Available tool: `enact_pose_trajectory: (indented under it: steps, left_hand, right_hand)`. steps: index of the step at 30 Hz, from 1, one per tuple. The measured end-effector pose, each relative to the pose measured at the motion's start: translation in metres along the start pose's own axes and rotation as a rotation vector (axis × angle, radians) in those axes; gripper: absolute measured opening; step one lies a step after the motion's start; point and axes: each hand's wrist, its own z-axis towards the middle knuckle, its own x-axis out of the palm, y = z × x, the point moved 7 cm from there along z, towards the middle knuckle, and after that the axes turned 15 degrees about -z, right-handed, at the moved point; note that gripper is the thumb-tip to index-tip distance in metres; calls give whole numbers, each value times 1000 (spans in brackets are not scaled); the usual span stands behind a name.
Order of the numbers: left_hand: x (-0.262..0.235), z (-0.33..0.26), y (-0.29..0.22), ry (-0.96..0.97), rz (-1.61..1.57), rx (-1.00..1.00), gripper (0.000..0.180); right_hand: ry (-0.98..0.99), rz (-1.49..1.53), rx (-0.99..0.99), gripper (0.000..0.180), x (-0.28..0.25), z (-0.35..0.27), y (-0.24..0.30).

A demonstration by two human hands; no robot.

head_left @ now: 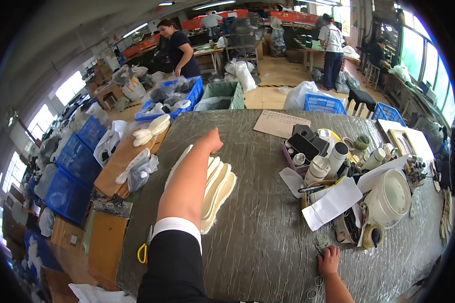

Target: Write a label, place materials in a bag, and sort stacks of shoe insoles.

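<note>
One left hand (213,141) past insoles (223,188), grip unclear, right hand (329,260) loosely open by elastics (321,241)

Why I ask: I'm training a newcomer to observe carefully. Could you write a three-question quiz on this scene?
1. True or false: the scissors lie to the left of the cream pieces.
2. Which is nearest the right hand: (a) the scissors, (b) the pale green bands, (c) the cream pieces?
3. Fill in: the scissors' handles are ____ in colour.

Key: 1 true; 2 b; 3 yellow.
</note>
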Motion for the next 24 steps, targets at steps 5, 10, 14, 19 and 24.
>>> enact_pose_trajectory:
  steps: [5,10,14,19,24]
  left_hand:
    - [-9,31,-1,-47,36,102,72]
    - [-7,49,-9,-161,135,147,54]
    - [-1,56,-18,-196,275,87,46]
    - [5,63,-32,-133,329,136,54]
    - [19,65,-29,-64,322,76,62]
  right_hand:
    - [-5,-14,-7,36,7,-2,-5]
    - [-63,-21,-12,42,14,-2,-11]
    - [-69,-29,13,42,14,-2,-14]
    - [-47,-20,51,44,10,3,-15]
    - [-19,-22,23,45,5,6,-11]
